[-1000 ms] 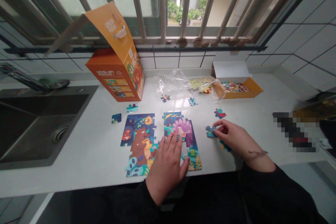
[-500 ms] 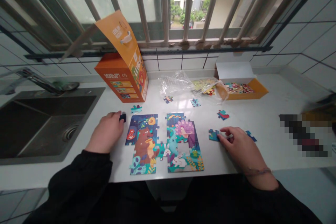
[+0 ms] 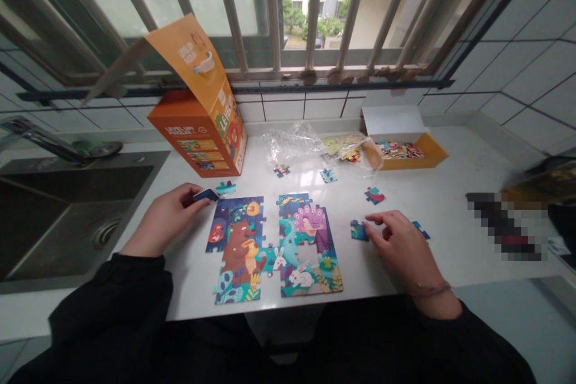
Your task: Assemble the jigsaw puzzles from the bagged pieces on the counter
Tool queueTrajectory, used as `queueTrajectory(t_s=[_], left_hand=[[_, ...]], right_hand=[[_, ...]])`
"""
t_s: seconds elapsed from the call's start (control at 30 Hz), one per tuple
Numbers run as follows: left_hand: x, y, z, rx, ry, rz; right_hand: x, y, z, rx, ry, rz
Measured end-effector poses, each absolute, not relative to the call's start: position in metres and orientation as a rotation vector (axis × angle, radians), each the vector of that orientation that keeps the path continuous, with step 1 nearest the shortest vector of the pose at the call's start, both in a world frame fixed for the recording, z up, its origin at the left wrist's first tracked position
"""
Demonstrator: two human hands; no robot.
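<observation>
My left hand (image 3: pixel 168 219) pinches a dark blue puzzle piece (image 3: pixel 206 194) just off the upper left corner of the partly joined jigsaw. The jigsaw's left section (image 3: pixel 240 246) shows a bear, and the right section (image 3: pixel 310 252) a peacock and white rabbit. A rabbit piece (image 3: pixel 275 259) bridges the two sections low down, with gaps above and below it. My right hand (image 3: pixel 400 246) is at the right edge of a teal puzzle piece (image 3: pixel 359 230) lying flat on the counter. Its thumb and index finger are apart, the thumb tip at the piece's edge.
Loose pieces lie around, including one with a red shape (image 3: pixel 375 195) and a light blue one (image 3: pixel 328 175). Behind stand an orange puzzle box (image 3: pixel 198 132), a clear plastic bag (image 3: pixel 297 143) and an open yellow box (image 3: pixel 432 153) of pieces. A sink (image 3: pixel 67 216) is at left.
My left hand has tilted the dark blue piece so more of its face shows. The right hand's fingers have opened slightly beside the teal piece. The whole view has shifted a little.
</observation>
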State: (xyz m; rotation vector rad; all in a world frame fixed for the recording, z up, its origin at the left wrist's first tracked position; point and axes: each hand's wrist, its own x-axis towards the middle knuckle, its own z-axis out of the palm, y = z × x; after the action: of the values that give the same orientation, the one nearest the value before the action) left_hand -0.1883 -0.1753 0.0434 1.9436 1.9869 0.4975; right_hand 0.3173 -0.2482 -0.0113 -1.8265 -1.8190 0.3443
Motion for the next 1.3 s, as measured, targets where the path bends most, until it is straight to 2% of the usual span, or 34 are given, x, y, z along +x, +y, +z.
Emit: queueTrajectory(t_s=[0.1,0.23,0.33,0.5,0.73,1.3], left_hand=[[-0.132,-0.19,0.047,1.879,1.774,0.627],[-0.046,-0.215,0.05,1.974,1.443,0.656],[-0.006,-0.226,0.047,2.019,1.377,0.7],[0.008,-0.225,0.017,2.211,1.442,0.788],[0.005,-0.221,-0.021,2.509,1.304,0.574],[0.005,-0.218,-0.024,2.495,1.328,0.583]], right_hand=[[0.291,-0.245,0.005,-1.662,-1.8,0.556],[0.243,-0.241,0.02,-1.375,-1.74,1.058],[0.223,-0.23,0.019,-1.253,-1.7,1.21],[0.233,-0.185,0.003,-1.364,-1.607,1.093],[0.242,-0.144,-0.021,-1.632,-1.714,0.851],[0.235,-0.146,-0.033,-1.667,-1.905,0.516]])
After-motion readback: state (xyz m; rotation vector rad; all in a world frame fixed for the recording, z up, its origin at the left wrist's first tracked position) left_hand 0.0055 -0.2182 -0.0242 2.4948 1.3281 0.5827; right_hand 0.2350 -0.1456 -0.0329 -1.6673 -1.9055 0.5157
